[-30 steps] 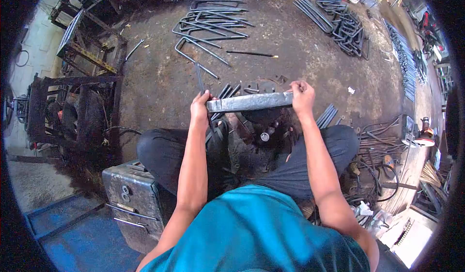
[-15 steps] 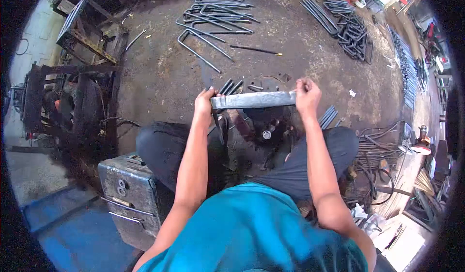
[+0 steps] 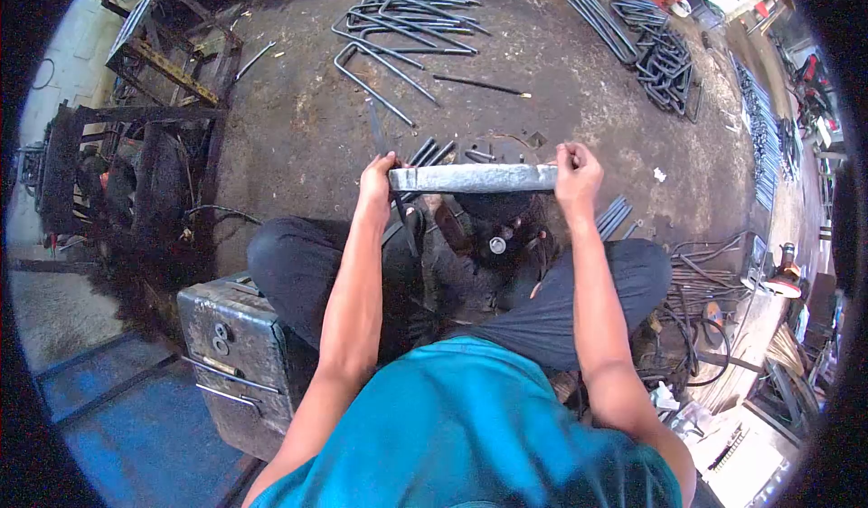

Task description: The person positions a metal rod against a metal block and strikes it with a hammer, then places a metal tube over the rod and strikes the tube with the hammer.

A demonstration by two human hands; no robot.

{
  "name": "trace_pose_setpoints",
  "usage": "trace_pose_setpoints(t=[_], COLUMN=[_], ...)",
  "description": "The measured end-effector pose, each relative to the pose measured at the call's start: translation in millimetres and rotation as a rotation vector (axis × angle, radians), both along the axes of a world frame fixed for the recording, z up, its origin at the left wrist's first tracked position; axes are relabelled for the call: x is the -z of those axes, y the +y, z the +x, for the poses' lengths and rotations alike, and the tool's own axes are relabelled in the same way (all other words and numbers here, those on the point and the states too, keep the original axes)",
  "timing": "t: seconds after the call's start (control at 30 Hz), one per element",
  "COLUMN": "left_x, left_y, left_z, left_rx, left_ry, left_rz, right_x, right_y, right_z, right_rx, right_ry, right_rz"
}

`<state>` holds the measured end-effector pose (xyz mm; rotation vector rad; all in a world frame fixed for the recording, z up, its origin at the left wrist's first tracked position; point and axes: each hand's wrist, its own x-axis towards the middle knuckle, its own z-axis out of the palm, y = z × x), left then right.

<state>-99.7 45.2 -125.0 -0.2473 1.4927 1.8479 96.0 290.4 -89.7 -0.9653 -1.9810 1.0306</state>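
Observation:
A grey, flat metal bar (image 3: pixel 475 178) lies level across the view between my two hands. My left hand (image 3: pixel 375 183) is closed around its left end, where a thin line crosses the bar. At the right end, my right hand (image 3: pixel 579 178) grips it with fingers bent together. Several short dark rods (image 3: pixel 432 154) lie just beyond the left part of the bar. Below the bar is a dark metal fixture with a round bright bolt head (image 3: pixel 497 245), between my legs. Part of that fixture is hidden by the bar.
Bent rods (image 3: pixel 407 24) lie ahead on the floor, with a thin dark rod (image 3: pixel 479 85) nearer. A pile of bent pieces (image 3: pixel 665 65) is at the upper right. A metal box (image 3: pixel 237 354) stands by my left knee. Cables and rods (image 3: pixel 705 282) lie at right.
The bar has risen slightly and more of its broad face shows. Both hands have moved slightly with it. The surroundings have shifted a little in view.

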Motion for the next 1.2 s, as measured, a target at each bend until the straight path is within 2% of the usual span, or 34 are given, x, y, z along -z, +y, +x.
trace_pose_setpoints(t=[0.07,0.17,0.2,0.3,0.33,0.37,0.43,0.47,0.57,0.67,0.73,0.8,0.87,0.9,1.03,1.1,1.2], left_x=[-1.0,-26.5,-21.3,-6.8,9.5,28.4,11.5,15.2,-24.6,-24.3,-31.7,-16.7,2.2,1.6,11.6,10.1,0.7], left_y=[4.5,9.0,11.2,6.4,1.8,-6.1,-4.0,-5.8,6.6,13.7,20.9,18.8,15.9,15.4,12.1,13.1,15.3], left_z=[4.8,17.1,17.7,6.4,-2.5,-12.6,-9.6,-11.3,13.9,22.7,30.1,21.2,8.3,3.0,7.2,8.4,9.2], left_rx=[-0.048,0.067,0.024,0.052,0.004,0.045,-0.051,0.009,0.085,0.183,0.149,0.137,0.098,0.104,0.063,0.072,0.048], left_ry=[0.007,0.057,0.034,0.026,-0.025,0.038,-0.051,-0.057,-0.028,0.1,0.079,0.053,0.014,0.122,0.139,0.109,0.137], left_rz=[0.018,0.061,0.094,0.017,-0.043,-0.108,-0.089,-0.021,0.085,0.116,0.113,0.088,0.041,-0.044,-0.049,-0.035,-0.133], right_x=[5.1,6.2,4.0,-2.3,12.2,-6.6,0.8,4.2,16.9,25.3,28.5,29.1,26.1,27.5,29.8,28.2,31.1], right_y=[14.3,23.2,21.6,13.0,12.4,-1.9,-4.0,0.3,19.6,37.7,40.9,40.1,30.6,29.2,28.1,30.1,30.6], right_z=[5.1,6.2,3.7,-2.0,-4.6,-6.9,-8.2,-6.2,5.5,16.7,19.7,19.2,11.7,11.5,10.8,13.4,13.3], right_rx=[0.022,0.086,0.089,0.038,0.024,-0.015,-0.056,-0.054,0.001,0.129,0.122,0.112,0.006,0.005,0.018,0.005,-0.037], right_ry=[0.051,0.077,0.079,0.022,0.0,-0.139,0.013,0.01,0.034,0.291,0.294,0.286,0.266,0.261,0.229,0.263,0.255], right_rz=[-0.091,-0.225,-0.222,-0.161,-0.022,0.092,0.03,0.029,-0.054,-0.386,-0.376,-0.361,-0.27,-0.267,-0.324,-0.474,-0.427])
